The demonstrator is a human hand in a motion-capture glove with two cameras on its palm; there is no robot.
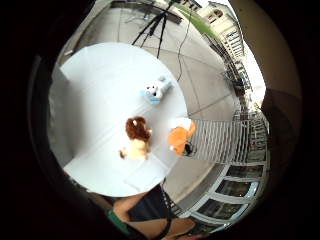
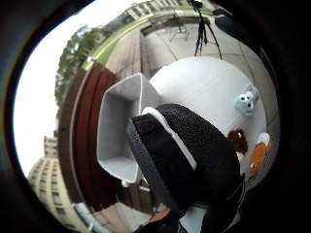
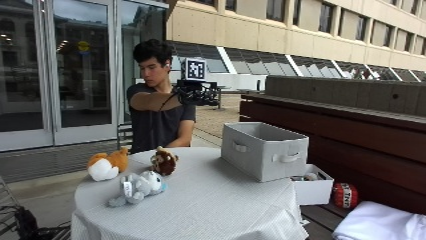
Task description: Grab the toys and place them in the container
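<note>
At the left edge of the round desk, covered in a white cloth, an orange toy lies on its side. Just right of it, near the far edge, sits a brown toy, upright. In front of these two, nearer the front-left edge, a grey toy with blue trim lies tilted on the cloth, apart from both. Toward the right edge stands the grey container, its open top showing and a handle on its near end; no toy touches it. The person sits behind the far edge with the right arm raised, and the grip hangs high above the desk, well apart from every toy and from the container. It holds nothing; whether its fingers are spread or curled cannot be told.
</note>
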